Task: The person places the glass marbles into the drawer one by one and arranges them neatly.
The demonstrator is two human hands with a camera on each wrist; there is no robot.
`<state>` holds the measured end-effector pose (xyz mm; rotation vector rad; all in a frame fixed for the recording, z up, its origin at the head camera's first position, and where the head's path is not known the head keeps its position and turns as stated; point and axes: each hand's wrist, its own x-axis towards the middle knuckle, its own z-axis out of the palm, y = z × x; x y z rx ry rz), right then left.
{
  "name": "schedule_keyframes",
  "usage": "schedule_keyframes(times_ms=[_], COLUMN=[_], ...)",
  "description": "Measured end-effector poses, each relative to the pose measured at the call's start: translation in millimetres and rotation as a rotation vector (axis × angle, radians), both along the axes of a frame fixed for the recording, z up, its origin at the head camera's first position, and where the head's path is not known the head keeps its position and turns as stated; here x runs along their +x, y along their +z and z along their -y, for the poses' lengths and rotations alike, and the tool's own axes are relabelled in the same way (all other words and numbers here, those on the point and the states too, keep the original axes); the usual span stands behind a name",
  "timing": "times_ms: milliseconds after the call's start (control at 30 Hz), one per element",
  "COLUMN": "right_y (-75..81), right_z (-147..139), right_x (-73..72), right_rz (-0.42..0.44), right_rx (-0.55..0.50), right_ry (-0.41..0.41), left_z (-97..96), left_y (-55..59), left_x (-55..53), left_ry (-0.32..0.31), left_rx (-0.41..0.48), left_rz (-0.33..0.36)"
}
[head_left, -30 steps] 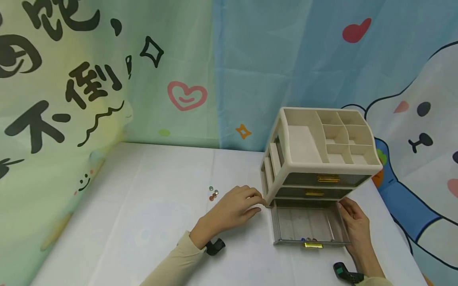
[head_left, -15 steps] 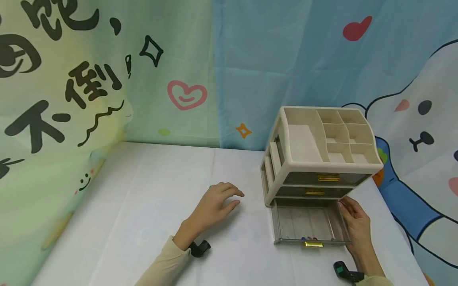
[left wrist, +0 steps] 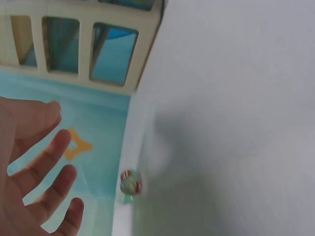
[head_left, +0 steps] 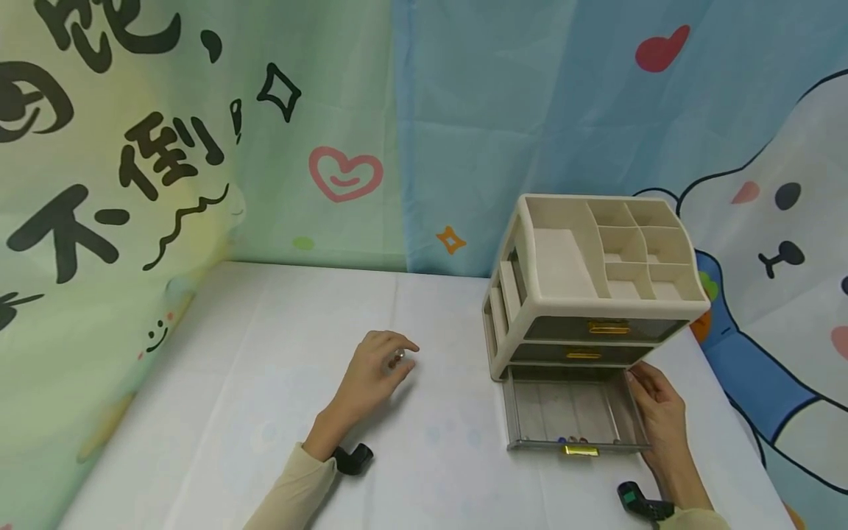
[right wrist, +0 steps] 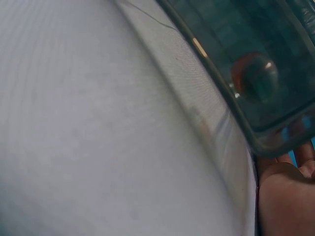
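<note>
In the head view my left hand (head_left: 366, 374) is over the table, thumb and fingers spread around a small group of glass marbles (head_left: 396, 358). The left wrist view shows the fingers apart, nothing between them, with the clustered marbles (left wrist: 130, 184) lying beyond the fingertips. My right hand (head_left: 662, 416) rests against the right side of the pulled-out clear drawer (head_left: 563, 408), its fingertips at the cabinet's lower corner. Several marbles (head_left: 573, 440) lie along the drawer's front, and one marble (right wrist: 256, 76) shows through the drawer wall in the right wrist view.
The cream desktop cabinet (head_left: 563, 265) has a divided open top and two upper drawers pushed in, with gold handles (head_left: 609, 329). A white cloth covers the table (head_left: 265, 353). A printed curtain (head_left: 464, 132) hangs behind, and the table's right edge runs close to my right arm.
My left hand has moved left from the cabinet's lower front corner to the marbles on the table. My right hand and the open drawer stay in place.
</note>
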<state>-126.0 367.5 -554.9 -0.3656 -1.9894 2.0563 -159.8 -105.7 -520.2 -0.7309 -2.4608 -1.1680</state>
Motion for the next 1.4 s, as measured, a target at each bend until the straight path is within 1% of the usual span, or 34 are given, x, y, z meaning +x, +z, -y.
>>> schedule_keyframes(times_ms=[133, 367, 467, 567, 733, 967, 1167, 1267, 1400], right_y=[1.4, 1.6, 1.3, 1.5, 2.4, 2.4, 2.8, 2.7, 1.8], right_z=[1.5, 4.6, 4.5, 3.4, 2.7, 4.7, 3.4, 2.4, 1.0], right_x=[0.5, 0.1, 0.0, 0.0, -0.2, -1.7, -1.9, -1.2, 0.3], right_rz=[0.0, -0.041, -0.052, -0.054, -0.049, -0.041, -0.078, -0.063, -0.027], right_rx=[0.001, -0.051, -0.057, -0.055, -0.037, -0.023, -0.047, -0.042, -0.031], right_ry=[0.005, 0.002, 0.01, 0.017, 0.019, -0.004, -0.002, 0.013, 0.024], left_z=[8.4, 19.6, 22.5, 24.9, 27.2, 24.4, 19.3, 17.6, 16.5], left_y=[-4.1, -7.0, -8.5, -10.7, -14.5, -12.9, -14.1, -11.9, -10.3], left_x=[-0.9, -5.0, -7.5, -10.5, -16.1, -23.3, -27.2, -26.1, -25.2], left_ry=[0.07, 0.195, 0.23, 0.243, 0.259, 0.279, 0.299, 0.308, 0.303], left_rx=[-0.003, -0.045, -0.071, -0.093, -0.134, -0.209, -0.275, -0.271, -0.257], left_rz=[0.025, 0.164, 0.21, 0.241, 0.252, 0.279, 0.307, 0.303, 0.301])
